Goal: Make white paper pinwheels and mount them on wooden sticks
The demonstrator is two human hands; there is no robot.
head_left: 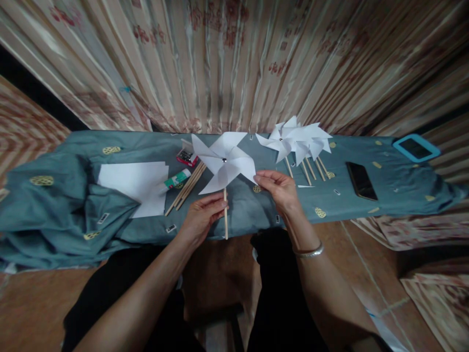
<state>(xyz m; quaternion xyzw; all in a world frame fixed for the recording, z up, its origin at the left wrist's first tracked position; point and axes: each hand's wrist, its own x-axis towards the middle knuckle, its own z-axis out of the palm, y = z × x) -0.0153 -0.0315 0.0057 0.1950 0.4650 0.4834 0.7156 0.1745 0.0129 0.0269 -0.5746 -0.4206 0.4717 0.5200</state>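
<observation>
A white paper pinwheel (pixel 234 146) with a shiny pin at its centre is held upright above the front of the cloth. My left hand (pixel 203 215) is closed around its wooden stick, just below the blades. With thumb and fingers together, my right hand (pixel 278 188) pinches the tip of the lower right blade. Left of the pinwheel lie several loose wooden sticks (pixel 188 188), a green and white glue stick (pixel 177 179) and a small red box of pins (pixel 187 157). Several made-up pinwheels (pixel 296 139) lie overlapping at the back right.
A stack of white paper (pixel 134 183) lies on the left, partly under bunched teal cloth (pixel 73 190). To the right are a dark phone (pixel 361 181) and a blue-framed device (pixel 416 147). A pleated curtain (pixel 227 63) hangs along the back edge.
</observation>
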